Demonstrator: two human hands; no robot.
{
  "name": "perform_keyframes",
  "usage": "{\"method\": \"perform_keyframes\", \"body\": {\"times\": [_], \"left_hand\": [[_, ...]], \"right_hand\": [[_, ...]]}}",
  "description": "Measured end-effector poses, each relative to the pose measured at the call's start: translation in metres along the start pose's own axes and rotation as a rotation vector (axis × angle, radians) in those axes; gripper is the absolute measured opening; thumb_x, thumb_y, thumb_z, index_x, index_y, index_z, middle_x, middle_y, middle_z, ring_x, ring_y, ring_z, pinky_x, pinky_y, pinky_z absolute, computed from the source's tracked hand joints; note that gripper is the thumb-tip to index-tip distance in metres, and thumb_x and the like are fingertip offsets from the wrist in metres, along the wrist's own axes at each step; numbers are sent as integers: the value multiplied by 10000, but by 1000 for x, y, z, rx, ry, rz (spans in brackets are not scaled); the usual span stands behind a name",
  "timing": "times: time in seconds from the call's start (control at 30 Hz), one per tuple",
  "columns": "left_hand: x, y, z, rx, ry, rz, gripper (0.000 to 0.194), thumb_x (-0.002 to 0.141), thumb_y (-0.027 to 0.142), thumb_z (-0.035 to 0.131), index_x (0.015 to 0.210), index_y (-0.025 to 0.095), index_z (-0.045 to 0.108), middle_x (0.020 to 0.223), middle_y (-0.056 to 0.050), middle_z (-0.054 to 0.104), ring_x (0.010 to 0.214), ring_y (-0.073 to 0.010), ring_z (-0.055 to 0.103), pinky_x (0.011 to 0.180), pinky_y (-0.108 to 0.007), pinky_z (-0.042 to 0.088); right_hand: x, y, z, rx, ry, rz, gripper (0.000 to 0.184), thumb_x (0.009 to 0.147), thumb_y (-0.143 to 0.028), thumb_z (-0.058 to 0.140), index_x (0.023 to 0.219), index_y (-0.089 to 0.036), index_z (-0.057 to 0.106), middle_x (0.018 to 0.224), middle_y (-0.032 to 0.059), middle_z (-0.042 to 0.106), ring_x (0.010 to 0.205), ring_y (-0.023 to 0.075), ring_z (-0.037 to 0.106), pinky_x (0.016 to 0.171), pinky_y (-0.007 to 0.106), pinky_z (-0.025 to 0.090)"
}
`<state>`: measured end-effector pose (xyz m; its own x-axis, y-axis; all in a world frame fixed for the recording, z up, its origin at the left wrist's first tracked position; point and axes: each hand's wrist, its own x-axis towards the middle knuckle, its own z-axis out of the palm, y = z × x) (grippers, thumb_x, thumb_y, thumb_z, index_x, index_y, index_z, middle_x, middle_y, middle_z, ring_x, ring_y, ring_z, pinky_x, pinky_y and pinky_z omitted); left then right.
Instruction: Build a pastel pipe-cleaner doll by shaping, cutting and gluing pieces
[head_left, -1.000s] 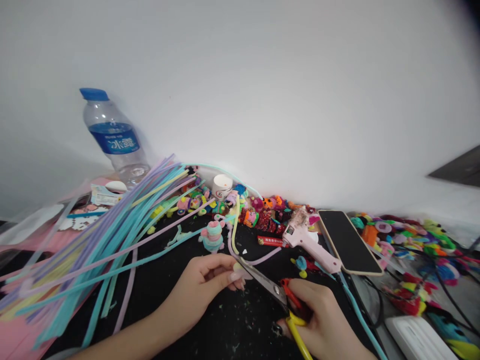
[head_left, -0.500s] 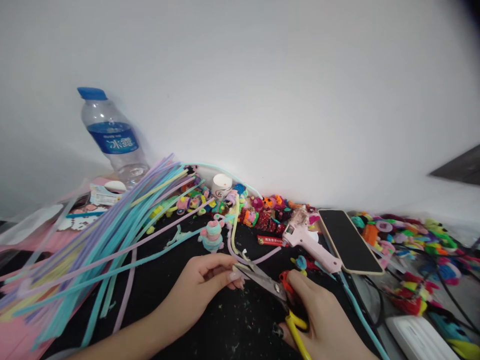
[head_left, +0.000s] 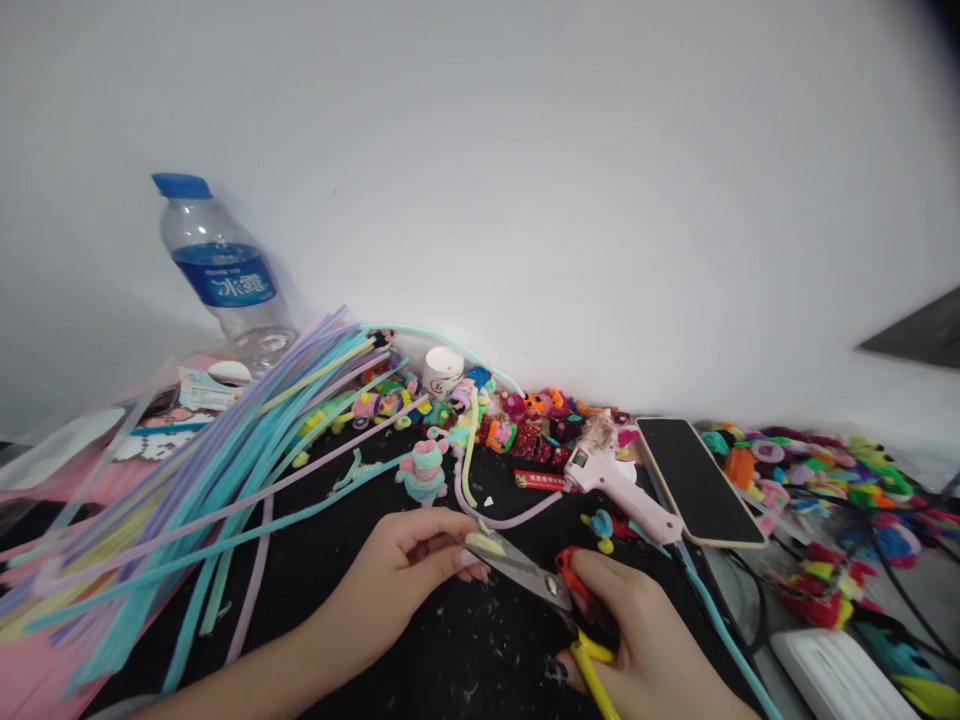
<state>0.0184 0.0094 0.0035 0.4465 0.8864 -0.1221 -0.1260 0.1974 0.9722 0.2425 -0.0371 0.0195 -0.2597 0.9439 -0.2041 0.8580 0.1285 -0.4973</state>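
Note:
My right hand [head_left: 637, 620] is closed around scissors [head_left: 527, 577] with red and yellow handles, and their blades point left. The blade tips reach the fingertips of my left hand [head_left: 412, 570]. A short pale yellow piece of pipe cleaner [head_left: 486, 544] shows at the blades, pinched by the left fingertips. Just beyond stands a small pink and turquoise fuzzy figure [head_left: 425, 472]. Near it a longer yellow pipe cleaner [head_left: 472, 450] and a curved lilac one [head_left: 517, 521] lie on the black surface [head_left: 450, 660].
A bundle of pastel pipe cleaners [head_left: 225, 480] lies at left, before a water bottle [head_left: 225, 275]. A pink glue gun [head_left: 626, 495] and a phone [head_left: 701, 480] lie at right. Small fuzzy figures line the wall, with a white cup [head_left: 443, 372] among them. Cables run along the right.
The scissor blades have turned and shifted slightly at the left fingertips, and the yellow piece now shows more clearly. My left hand has barely moved.

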Motion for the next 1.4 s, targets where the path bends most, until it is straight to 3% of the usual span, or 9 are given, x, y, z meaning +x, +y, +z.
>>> {"method": "perform_keyframes", "body": {"times": [0.97, 1.17, 1.27, 1.4], "left_hand": [[-1, 1, -1, 74, -36, -17, 109, 763, 179, 583, 700, 141, 664, 637, -1, 655, 644, -128, 595, 644, -205, 439], [0, 2, -1, 105, -25, -28, 126, 778, 208, 580, 781, 163, 697, 657, 1, 668, 653, -122, 594, 635, -189, 433], [0, 2, 0, 100, -30, -48, 123, 763, 229, 600, 790, 163, 701, 666, -6, 675, 658, -129, 598, 640, -196, 439], [-1, 2, 2, 112, -44, -49, 110, 746, 223, 616, 762, 158, 703, 668, -10, 674, 654, -132, 597, 634, -199, 445]], "right_hand": [[-2, 2, -2, -84, 8, -4, 391, 586, -266, 694, 562, -201, 309, 586, -50, 454, 527, 100, 335, 486, 220, 214], [-4, 5, -5, 41, 102, -36, 221, 623, -217, 596, 654, -215, 378, 622, -29, 484, 549, 127, 386, 489, 218, 291], [-7, 2, -8, 108, 173, -48, 259, 584, -247, 596, 745, -223, 394, 668, -7, 521, 568, 154, 420, 497, 233, 329], [-7, -8, -8, 82, 122, 16, 286, 542, -214, 610, 737, -224, 401, 700, -7, 535, 574, 154, 430, 522, 239, 337]]}}
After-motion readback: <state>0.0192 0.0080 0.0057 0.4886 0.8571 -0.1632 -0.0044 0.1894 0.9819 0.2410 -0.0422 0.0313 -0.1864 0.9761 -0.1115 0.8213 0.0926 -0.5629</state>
